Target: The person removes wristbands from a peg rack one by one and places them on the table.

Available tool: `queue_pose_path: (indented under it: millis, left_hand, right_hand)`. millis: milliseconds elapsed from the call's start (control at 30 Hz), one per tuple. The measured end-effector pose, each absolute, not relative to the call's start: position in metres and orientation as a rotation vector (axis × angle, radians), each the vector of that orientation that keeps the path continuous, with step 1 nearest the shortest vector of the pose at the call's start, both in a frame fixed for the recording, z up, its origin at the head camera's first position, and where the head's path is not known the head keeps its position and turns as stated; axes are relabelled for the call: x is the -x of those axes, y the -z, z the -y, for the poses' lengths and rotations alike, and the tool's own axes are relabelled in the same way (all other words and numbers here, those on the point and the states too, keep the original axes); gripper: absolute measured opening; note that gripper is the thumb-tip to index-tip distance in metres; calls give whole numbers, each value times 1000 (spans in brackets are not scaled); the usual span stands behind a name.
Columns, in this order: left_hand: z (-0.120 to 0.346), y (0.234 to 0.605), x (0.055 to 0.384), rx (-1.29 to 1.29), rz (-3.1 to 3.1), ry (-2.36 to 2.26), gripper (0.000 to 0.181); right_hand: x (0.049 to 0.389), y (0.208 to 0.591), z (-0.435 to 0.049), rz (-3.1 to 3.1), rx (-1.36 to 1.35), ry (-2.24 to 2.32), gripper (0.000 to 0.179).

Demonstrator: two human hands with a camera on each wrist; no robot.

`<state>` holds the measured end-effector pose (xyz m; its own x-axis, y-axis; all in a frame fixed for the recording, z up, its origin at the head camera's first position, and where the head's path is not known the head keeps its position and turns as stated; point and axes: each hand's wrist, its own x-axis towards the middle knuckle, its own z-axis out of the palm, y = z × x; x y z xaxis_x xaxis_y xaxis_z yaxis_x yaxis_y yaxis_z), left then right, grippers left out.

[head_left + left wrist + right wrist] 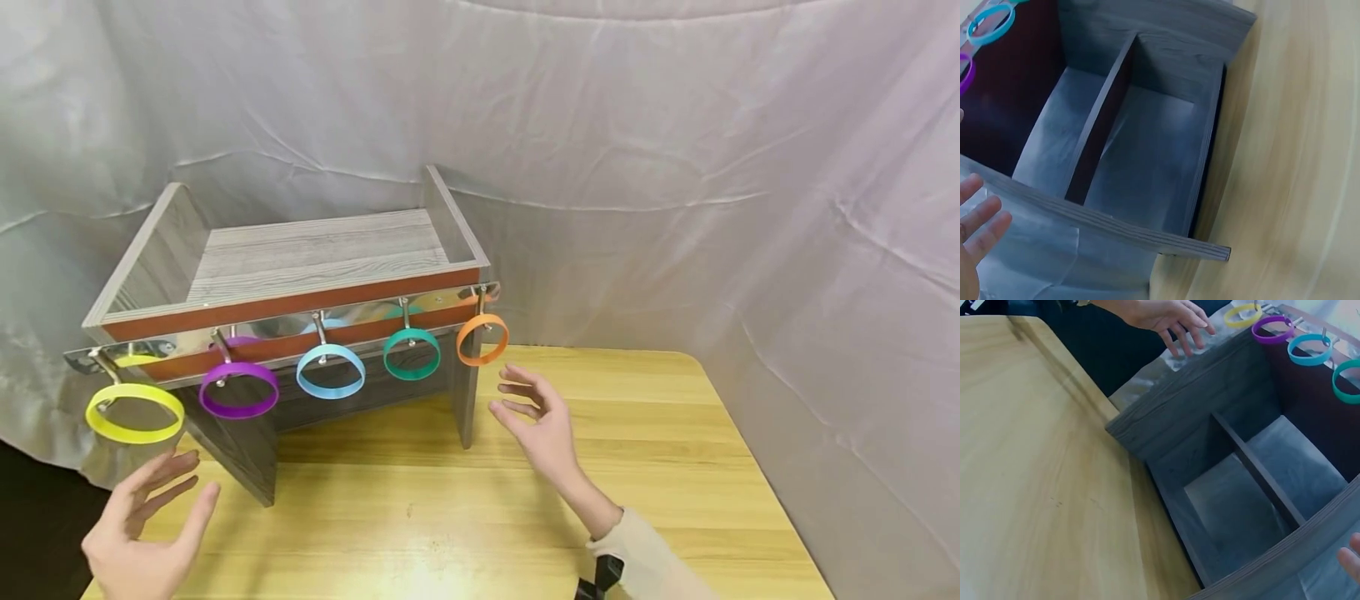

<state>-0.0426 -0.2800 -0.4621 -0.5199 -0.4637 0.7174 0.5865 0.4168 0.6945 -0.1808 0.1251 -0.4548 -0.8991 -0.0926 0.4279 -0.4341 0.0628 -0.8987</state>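
A row of coloured rings hangs from metal hooks on a shiny strip along the front of a grey wooden rack (315, 242). From left to right come a yellow ring (135, 435), a purple ring (238, 412), a light blue ring (331, 392), a green ring (412, 373) and an orange ring (482, 362). My left hand (142, 529) is just below the yellow ring, thumb and fingers spread apart. To the lower right of the orange ring, my right hand (542, 425) has loosely bent fingers. Both hands hold nothing.
The rack stands on a light wooden table (637, 467), with legs and a cross board (1100, 119) underneath. Grey curtain cloth (637, 167) hangs behind and at both sides. A black device (600, 575) sits at my right sleeve (645, 554).
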Motion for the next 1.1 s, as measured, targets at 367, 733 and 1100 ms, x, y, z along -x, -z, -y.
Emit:
queue_pose_path:
  millis: [367, 733, 1100]
  left_hand:
    - [289, 465, 58, -127, 1715, 1403, 59]
    - [285, 467, 66, -372, 1837, 1367, 54]
    - [286, 467, 72, -343, 1760, 1461, 43]
  right_hand:
    - [199, 450, -107, 2053, -530, -1998, 48]
    - [207, 452, -93, 2016, -551, -2045, 42]
    - [209, 453, -85, 2037, -566, -1922, 39]
